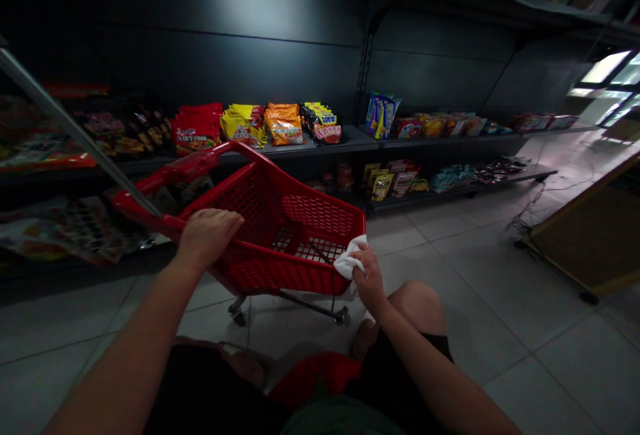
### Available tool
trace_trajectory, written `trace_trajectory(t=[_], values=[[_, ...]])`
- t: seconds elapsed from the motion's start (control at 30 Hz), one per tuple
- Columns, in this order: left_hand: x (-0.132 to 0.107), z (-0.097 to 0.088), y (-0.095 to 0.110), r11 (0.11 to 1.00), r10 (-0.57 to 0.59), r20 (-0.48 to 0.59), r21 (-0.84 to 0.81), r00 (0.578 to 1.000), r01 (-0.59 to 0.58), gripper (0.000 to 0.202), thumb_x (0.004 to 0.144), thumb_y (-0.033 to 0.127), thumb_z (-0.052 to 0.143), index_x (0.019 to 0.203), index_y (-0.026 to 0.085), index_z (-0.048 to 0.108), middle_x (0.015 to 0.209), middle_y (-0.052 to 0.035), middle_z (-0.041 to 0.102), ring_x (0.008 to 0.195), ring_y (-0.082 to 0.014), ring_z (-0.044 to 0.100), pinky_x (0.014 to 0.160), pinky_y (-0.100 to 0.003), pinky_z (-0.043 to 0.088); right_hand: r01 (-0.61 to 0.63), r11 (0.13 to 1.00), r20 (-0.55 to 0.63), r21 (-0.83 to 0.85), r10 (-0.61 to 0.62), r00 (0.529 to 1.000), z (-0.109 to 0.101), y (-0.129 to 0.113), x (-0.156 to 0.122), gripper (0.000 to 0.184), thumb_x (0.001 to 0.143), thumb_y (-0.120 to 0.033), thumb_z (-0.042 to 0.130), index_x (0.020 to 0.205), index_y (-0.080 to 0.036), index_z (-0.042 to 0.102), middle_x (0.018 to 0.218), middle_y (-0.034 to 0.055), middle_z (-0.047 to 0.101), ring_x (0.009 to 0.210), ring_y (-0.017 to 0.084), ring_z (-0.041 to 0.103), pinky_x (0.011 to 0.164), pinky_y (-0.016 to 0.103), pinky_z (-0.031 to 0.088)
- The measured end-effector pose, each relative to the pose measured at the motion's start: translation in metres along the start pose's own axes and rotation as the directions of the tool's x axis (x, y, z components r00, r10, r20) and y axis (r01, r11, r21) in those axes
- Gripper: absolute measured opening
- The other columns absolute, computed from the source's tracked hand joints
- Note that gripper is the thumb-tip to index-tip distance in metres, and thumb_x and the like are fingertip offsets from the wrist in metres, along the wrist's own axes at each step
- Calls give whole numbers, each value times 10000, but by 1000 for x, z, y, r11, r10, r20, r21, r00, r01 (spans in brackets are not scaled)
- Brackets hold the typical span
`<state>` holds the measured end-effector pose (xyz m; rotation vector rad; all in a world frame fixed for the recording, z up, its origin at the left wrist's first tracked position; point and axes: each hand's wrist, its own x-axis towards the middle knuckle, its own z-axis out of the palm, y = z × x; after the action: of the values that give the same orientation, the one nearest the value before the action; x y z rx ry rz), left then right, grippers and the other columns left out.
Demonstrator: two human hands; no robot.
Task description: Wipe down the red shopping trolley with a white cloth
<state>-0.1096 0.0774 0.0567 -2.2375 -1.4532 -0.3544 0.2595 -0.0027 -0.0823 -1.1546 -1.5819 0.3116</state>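
A red plastic shopping cart [295, 265] on small wheels stands in front of me, its basket holding nothing large that I can see. My left hand [207, 235] is closed over the near rim at the handle end, fingers curled over the edge and partly hidden. At the other end, my right hand [369, 272] grips a white cloth [353, 260] and presses it against the front corner of the rim. A grey metal pole [75, 125] slants down to the red handle [170, 172].
Dark shelves [350, 138] run behind the cart, carrying bagged snacks such as orange packets [284, 125] and yellow packets [243, 123]. A wooden-sided wheeled unit [590, 228] stands at right on the tiled floor [450, 275]. My knees flank the near side.
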Motion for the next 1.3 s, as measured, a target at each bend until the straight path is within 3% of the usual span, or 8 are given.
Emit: trace_trajectory(t=[0.17, 0.3, 0.57, 0.83, 0.97, 1.07, 1.17, 1.3], values=[[-18, 20, 113, 973, 83, -29, -216, 996, -87, 390, 1013, 363, 400, 760, 219, 659, 748, -37, 713, 739, -199, 635, 719, -355, 377, 315, 945, 419, -89, -252, 873, 4, -35, 3, 231, 881, -211, 534, 1091, -237, 626, 988, 52, 659, 1020, 223, 583, 1146, 478, 317], [-40, 29, 130, 962, 46, -92, -264, 995, -69, 430, 1006, 328, 417, 653, 212, 634, 670, -20, 702, 668, -177, 613, 755, -380, 360, 540, 839, 660, -69, -368, 655, -12, -18, 56, 181, 865, -223, 591, 1033, -233, 657, 898, 31, 677, 917, 198, 608, 1118, 426, 351], [-44, 34, 111, 958, 20, -135, -280, 991, -58, 429, 986, 293, 430, 597, 210, 588, 609, 1, 659, 635, -165, 589, 765, -375, 365, 341, 919, 249, -199, -290, 924, 32, -10, 15, 226, 906, -278, 472, 1037, -229, 650, 944, 49, 658, 1009, 227, 590, 1219, 547, 177], [-44, 34, 117, 957, 35, -114, -281, 993, -67, 403, 978, 271, 430, 613, 211, 591, 619, -5, 652, 651, -164, 596, 787, -365, 386, 421, 904, 327, 68, -419, 847, 47, -14, -59, 278, 889, -248, 648, 1055, -462, 715, 1260, -69, 652, 1305, 200, 494, 1216, 485, 229], [-38, 35, 120, 961, 41, -116, -268, 992, -71, 408, 970, 277, 436, 592, 213, 576, 594, -6, 638, 639, -160, 586, 782, -356, 391, 120, 986, 62, 118, -128, 990, 23, 29, -24, 155, 867, -243, 597, 921, -306, 728, 1215, 31, 648, 1195, 230, 550, 1102, 464, 391], [-35, 37, 125, 961, 40, -124, -265, 992, -72, 412, 963, 273, 444, 575, 214, 569, 579, -2, 631, 623, -157, 577, 775, -353, 391, -254, 947, -246, 198, 298, 922, 29, 40, -6, 223, 822, -264, 543, 1011, -217, 652, 1158, 82, 612, 1106, 241, 560, 1006, 446, 445], [-33, 39, 129, 966, 27, -133, -252, 991, -60, 417, 961, 271, 449, 561, 213, 555, 577, -1, 626, 617, -158, 578, 767, -353, 390, -434, 847, -228, 308, 509, 830, 52, 19, -24, 287, 820, -281, 510, 1093, -207, 563, 1040, 53, 603, 985, 215, 572, 923, 394, 472], [-31, 39, 128, 968, 30, -143, -242, 989, -64, 415, 957, 259, 451, 557, 213, 548, 583, -2, 628, 617, -159, 579, 774, -354, 392, -356, 871, -65, 337, 399, 915, 73, -24, -78, 137, 831, -268, 535, 964, -237, 539, 921, 21, 563, 866, 195, 549, 826, 338, 478]])
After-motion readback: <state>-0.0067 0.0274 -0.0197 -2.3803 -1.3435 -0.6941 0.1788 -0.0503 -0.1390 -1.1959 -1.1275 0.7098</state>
